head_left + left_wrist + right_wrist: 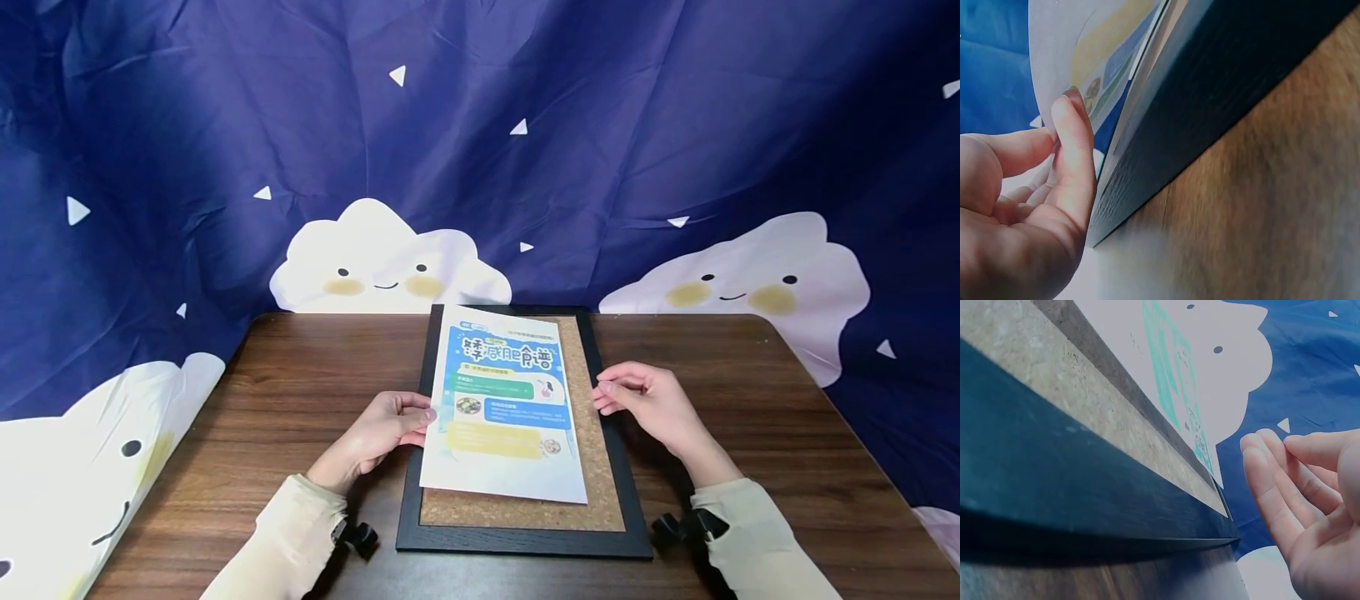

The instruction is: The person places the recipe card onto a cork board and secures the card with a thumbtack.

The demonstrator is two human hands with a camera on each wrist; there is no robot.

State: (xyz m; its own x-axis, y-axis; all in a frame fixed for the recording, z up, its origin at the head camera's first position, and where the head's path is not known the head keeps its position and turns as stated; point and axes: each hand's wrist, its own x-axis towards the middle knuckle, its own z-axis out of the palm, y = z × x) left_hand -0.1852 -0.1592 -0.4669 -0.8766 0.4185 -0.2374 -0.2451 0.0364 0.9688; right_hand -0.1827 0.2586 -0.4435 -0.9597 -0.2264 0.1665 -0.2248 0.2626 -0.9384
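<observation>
A printed paper sheet [504, 417] with blue, green and yellow blocks lies slightly askew over a cork board [517, 513] in a black frame [525, 542]. My left hand [386, 429] pinches the sheet's left edge between thumb and fingers. In the left wrist view the sheet [1050, 56] bows up from the board at that edge. Beyond the board's right side, my right hand [648, 404] hovers with loosely bent fingers and holds nothing. The right wrist view has its fingertips apart from both the sheet [1122, 334] and the frame [1054, 456].
The board lies on a dark wooden table [330, 354] with rounded far corners. A blue curtain [570, 167] printed with smiling clouds hangs behind it and along both sides. Dark wrist cameras [363, 540] sit at both cuffs, close to the frame's lower corners.
</observation>
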